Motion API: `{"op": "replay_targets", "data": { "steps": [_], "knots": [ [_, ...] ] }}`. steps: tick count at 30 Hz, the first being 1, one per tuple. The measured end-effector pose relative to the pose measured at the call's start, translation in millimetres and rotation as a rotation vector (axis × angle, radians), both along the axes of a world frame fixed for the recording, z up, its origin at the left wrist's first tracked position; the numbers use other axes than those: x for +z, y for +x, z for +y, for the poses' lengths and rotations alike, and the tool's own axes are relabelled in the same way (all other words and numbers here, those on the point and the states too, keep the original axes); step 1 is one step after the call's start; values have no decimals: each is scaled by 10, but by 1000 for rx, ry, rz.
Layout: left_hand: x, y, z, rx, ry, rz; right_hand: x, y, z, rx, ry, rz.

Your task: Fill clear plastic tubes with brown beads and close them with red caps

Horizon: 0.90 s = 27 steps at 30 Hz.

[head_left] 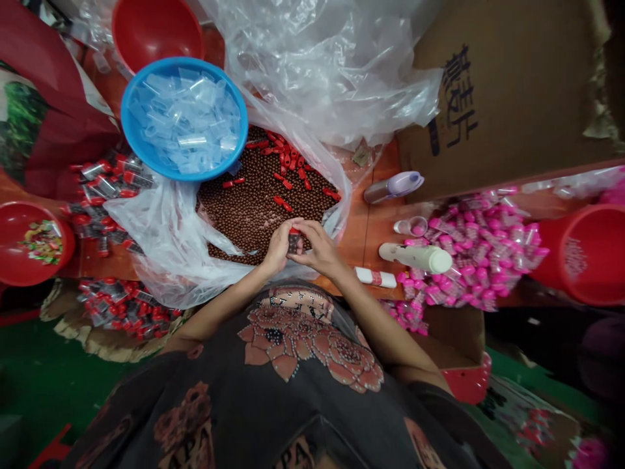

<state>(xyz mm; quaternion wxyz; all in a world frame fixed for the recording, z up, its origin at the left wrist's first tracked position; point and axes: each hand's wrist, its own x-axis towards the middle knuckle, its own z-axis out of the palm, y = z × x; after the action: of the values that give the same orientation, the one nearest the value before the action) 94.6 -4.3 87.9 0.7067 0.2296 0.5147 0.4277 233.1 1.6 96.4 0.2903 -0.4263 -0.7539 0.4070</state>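
Between both hands is a small clear container (pixel 294 243) with a red top and dark brown balls inside. My left hand (pixel 277 249) is closed round its left side, and my right hand (pixel 317 247) grips it from the right with fingers over the top. Both hands are above the near edge of a plastic bag (pixel 178 225) spread open under a heap of small brown balls (pixel 244 208). Several red caps (pixel 291 158) lie on the balls, mostly at the far right of the heap.
A blue basin (pixel 127 140) of clear containers stands far left, beside filled red-capped containers (pixel 105 189). To the right are a lilac-lidded cup (pixel 393 187), a pale green bottle (pixel 415 257), a heap of pink-capped containers (pixel 478 254) and a large cardboard box (pixel 517 98).
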Motion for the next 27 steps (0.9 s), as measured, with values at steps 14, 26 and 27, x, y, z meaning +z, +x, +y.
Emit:
{"op": "replay_targets", "data": {
  "steps": [14,26,27],
  "knots": [
    [-28,-172,19,-71,-100,24,100,-69,33,-58,-74,-54],
    [-73,-351,15,16,-172,-26,18,-262,110,192,121,-384],
    [-95,-381,4,19,-170,-11,7,-277,123,209,107,-356]
  ]
}}
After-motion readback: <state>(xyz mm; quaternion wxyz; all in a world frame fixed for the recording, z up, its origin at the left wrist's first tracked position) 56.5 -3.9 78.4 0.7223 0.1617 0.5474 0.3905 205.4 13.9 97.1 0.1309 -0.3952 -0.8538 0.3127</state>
